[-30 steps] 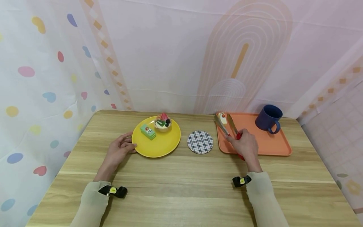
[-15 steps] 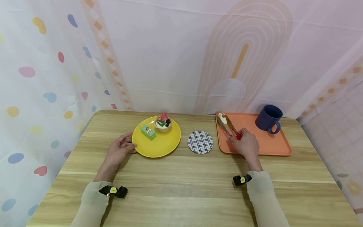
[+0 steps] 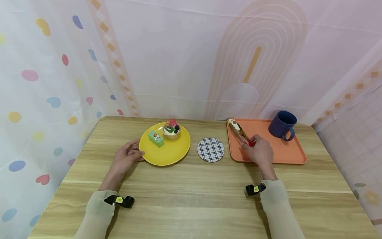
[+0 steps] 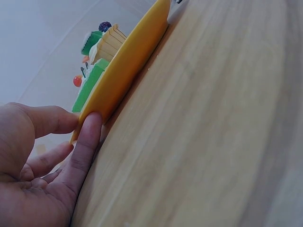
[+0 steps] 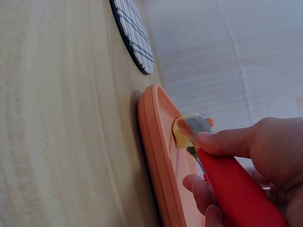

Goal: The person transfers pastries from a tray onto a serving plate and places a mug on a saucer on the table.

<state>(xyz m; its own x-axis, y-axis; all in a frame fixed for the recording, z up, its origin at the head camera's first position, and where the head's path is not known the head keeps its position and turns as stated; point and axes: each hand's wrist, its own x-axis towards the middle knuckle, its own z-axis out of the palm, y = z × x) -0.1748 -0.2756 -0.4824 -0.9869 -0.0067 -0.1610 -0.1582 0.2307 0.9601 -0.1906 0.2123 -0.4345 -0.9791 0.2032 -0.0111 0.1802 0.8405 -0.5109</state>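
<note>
My left hand [image 3: 125, 156] pinches the left rim of the yellow plate [image 3: 167, 156], thumb and finger on either side of its edge in the left wrist view. A green slice of toy cake [image 3: 156, 139] and a toy fruit tart [image 3: 171, 130] sit on that plate. With my right hand [image 3: 259, 152] I grip red-handled metal tongs [image 5: 236, 194] over the orange tray [image 3: 286, 154]. Their tips lie on both sides of a pale yellow slice of toy cake [image 3: 233, 123] at the tray's far left corner, partly covering it in the right wrist view.
A dark blue mug [image 3: 280, 125] stands at the tray's back right, handle toward me. Between plate and tray lies a round checked coaster [image 3: 210, 150]. Behind the wooden table [image 3: 191, 199] hangs a patterned cloth [image 3: 173, 59].
The tongs' arms have come together around the pale cake slice, their tips shifting slightly so they flank it. The left hand and the plate stay where they were.
</note>
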